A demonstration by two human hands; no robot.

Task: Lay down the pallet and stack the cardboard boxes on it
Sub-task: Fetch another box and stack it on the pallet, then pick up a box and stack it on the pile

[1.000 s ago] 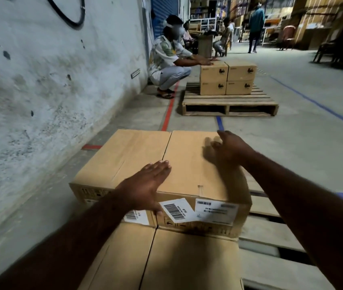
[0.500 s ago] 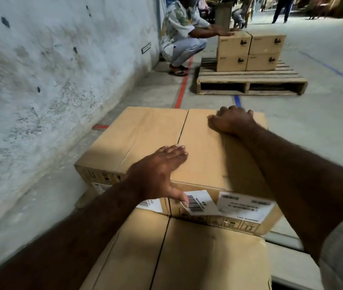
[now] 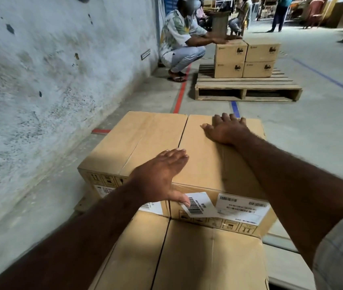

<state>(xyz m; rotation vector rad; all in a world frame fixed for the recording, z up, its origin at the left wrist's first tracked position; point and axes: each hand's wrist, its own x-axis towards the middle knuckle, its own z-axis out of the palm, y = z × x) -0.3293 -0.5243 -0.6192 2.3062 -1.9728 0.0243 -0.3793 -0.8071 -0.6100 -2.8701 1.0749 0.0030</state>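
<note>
Right hand point(image 3: 226, 129) now flat at box point(image 3: 204, 164) edge

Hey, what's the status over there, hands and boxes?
Both hands open: left hand flat on the near edge of the far box, right hand flat at its far edge. Near box in front. Nothing in the way.
</note>
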